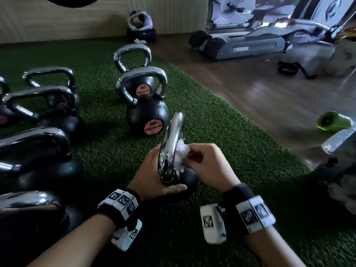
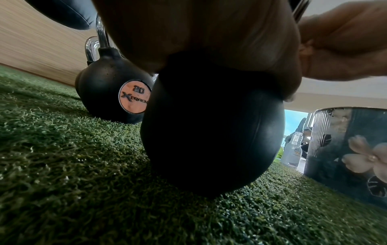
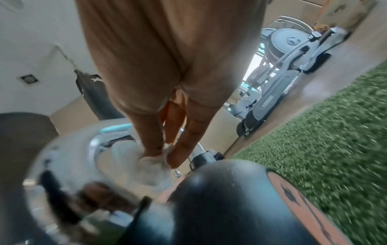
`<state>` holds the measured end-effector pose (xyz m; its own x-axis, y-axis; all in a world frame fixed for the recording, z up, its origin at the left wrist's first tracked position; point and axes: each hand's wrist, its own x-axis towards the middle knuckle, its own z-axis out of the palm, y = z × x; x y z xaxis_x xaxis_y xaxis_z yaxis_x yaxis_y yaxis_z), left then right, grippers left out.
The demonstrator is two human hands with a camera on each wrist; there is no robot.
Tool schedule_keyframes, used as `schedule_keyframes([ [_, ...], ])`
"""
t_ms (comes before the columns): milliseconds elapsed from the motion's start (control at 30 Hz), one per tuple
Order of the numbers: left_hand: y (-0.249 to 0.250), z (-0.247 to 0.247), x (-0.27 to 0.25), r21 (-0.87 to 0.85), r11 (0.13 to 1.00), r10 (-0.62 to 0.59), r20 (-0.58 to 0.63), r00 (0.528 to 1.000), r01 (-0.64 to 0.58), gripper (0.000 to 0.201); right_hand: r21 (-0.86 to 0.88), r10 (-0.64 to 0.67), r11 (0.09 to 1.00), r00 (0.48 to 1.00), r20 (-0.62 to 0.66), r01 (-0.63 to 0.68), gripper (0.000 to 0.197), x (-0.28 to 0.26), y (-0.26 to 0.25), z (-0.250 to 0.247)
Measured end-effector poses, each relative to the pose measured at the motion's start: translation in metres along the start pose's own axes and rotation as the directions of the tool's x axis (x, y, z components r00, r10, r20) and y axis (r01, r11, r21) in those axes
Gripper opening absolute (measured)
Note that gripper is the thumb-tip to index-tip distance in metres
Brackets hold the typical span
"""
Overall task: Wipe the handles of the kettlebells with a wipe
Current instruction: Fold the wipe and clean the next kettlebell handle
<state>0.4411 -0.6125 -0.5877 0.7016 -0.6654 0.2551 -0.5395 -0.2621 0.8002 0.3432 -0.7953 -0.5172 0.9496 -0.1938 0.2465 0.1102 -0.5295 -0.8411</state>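
Note:
A black kettlebell (image 1: 189,180) with a chrome handle (image 1: 171,143) stands on the green turf in front of me. My left hand (image 1: 154,178) grips the lower part of that handle, thumb along the ball's top. My right hand (image 1: 204,162) pinches a crumpled white wipe (image 1: 181,151) and presses it to the inner side of the handle. In the right wrist view the fingertips (image 3: 176,159) squeeze the wipe (image 3: 150,165) against the chrome. The left wrist view shows the kettlebell's ball (image 2: 209,129) from low down under my palm.
Two kettlebells marked 20 (image 1: 147,114) stand just beyond, and several more (image 1: 44,105) line the left on the turf (image 1: 221,116). A green bottle (image 1: 333,121) lies on the wood floor at right. A dark flowered bin (image 2: 345,149) stands near. Exercise machines (image 1: 250,41) fill the back.

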Motion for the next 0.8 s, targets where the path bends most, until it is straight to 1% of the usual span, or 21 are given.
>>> schedule_keyframes([
  [67, 0.004, 0.000, 0.001, 0.006, 1.000, 0.029, 0.014, 0.999, -0.029, 0.109, -0.125, -0.010, 0.992, 0.986, 0.166, 0.031, 0.013, 0.015, -0.006, -0.002],
  [100, 0.006, 0.000, 0.002, -0.003, 0.999, 0.050, 0.012, 0.999, -0.050, 0.106, -0.173, -0.006, 0.984, 0.968, 0.253, 0.052, 0.014, 0.019, -0.009, -0.002],
  [133, 0.007, -0.001, 0.001, -0.009, 0.998, 0.062, 0.002, 0.998, -0.062, 0.103, -0.195, 0.001, 0.979, 0.950, 0.311, 0.063, 0.015, 0.021, -0.011, -0.001],
  [167, 0.008, -0.001, 0.000, -0.006, 0.998, 0.059, -0.013, 0.998, -0.059, 0.103, -0.177, 0.001, 0.982, 0.938, 0.348, 0.065, 0.014, 0.022, -0.012, -0.001],
  [200, 0.008, -0.001, -0.001, -0.008, 0.999, 0.045, -0.027, 0.999, -0.045, 0.104, -0.115, -0.006, 0.992, 0.928, 0.373, 0.053, 0.013, 0.021, -0.012, -0.002],
  [267, 0.006, 0.000, -0.002, -0.028, 1.000, 0.013, -0.044, 0.999, -0.014, 0.104, 0.089, -0.024, 0.996, 0.921, 0.388, -0.012, 0.011, 0.016, -0.014, -0.005],
  [300, 0.006, 0.001, -0.002, -0.033, 0.999, 0.008, -0.047, 0.999, -0.010, 0.105, 0.159, -0.025, 0.986, 0.923, 0.384, -0.040, 0.011, 0.014, -0.014, -0.007],
  [333, 0.006, 0.001, -0.002, -0.029, 0.999, 0.017, -0.043, 0.999, -0.018, 0.103, 0.178, -0.020, 0.983, 0.925, 0.380, -0.052, 0.013, 0.015, -0.013, -0.006],
  [400, 0.007, 0.000, -0.002, -0.008, 0.999, 0.054, -0.043, 0.998, -0.054, 0.097, 0.105, -0.016, 0.994, 0.921, 0.390, -0.027, 0.014, 0.018, -0.012, -0.003],
  [433, 0.008, 0.000, -0.001, -0.004, 0.998, 0.061, -0.050, 0.997, -0.061, 0.098, 0.060, -0.020, 0.998, 0.916, 0.401, -0.005, 0.014, 0.021, -0.013, -0.002],
  [467, 0.009, 0.000, -0.002, -0.006, 0.998, 0.057, -0.060, 0.997, -0.057, 0.102, 0.054, -0.024, 0.999, 0.913, 0.408, 0.002, 0.013, 0.022, -0.013, -0.001],
  [500, 0.009, 0.000, -0.002, -0.008, 0.999, 0.051, -0.072, 0.996, -0.052, 0.104, 0.100, -0.026, 0.995, 0.913, 0.408, -0.016, 0.013, 0.023, -0.012, 0.000],
  [567, 0.008, 0.000, -0.003, -0.014, 0.998, 0.056, -0.085, 0.995, -0.058, 0.105, 0.265, -0.014, 0.959, 0.921, 0.389, -0.097, 0.012, 0.021, -0.010, 0.001],
  [600, 0.008, 0.001, -0.003, -0.017, 0.998, 0.059, -0.083, 0.995, -0.060, 0.106, 0.371, 0.000, 0.916, 0.925, 0.381, -0.153, 0.009, 0.019, -0.009, 0.002],
  [633, 0.007, 0.001, -0.003, -0.016, 0.998, 0.056, -0.081, 0.995, -0.057, 0.108, 0.494, 0.020, 0.841, 0.926, 0.377, -0.219, 0.009, 0.015, -0.010, 0.003],
  [700, 0.006, 0.002, -0.003, -0.006, 0.999, 0.042, -0.084, 0.996, -0.043, 0.111, 0.706, 0.099, 0.614, 0.923, 0.373, -0.351, 0.014, 0.012, -0.012, 0.005],
  [733, 0.006, 0.002, -0.003, -0.001, 0.999, 0.034, -0.090, 0.995, -0.035, 0.111, 0.772, 0.143, 0.512, 0.924, 0.355, -0.376, 0.012, 0.014, -0.012, 0.006],
  [800, 0.009, 0.001, -0.003, 0.002, 1.000, 0.029, -0.101, 0.994, -0.029, 0.110, 0.854, 0.210, 0.366, 0.926, 0.313, -0.371, 0.011, 0.021, -0.012, 0.005],
])
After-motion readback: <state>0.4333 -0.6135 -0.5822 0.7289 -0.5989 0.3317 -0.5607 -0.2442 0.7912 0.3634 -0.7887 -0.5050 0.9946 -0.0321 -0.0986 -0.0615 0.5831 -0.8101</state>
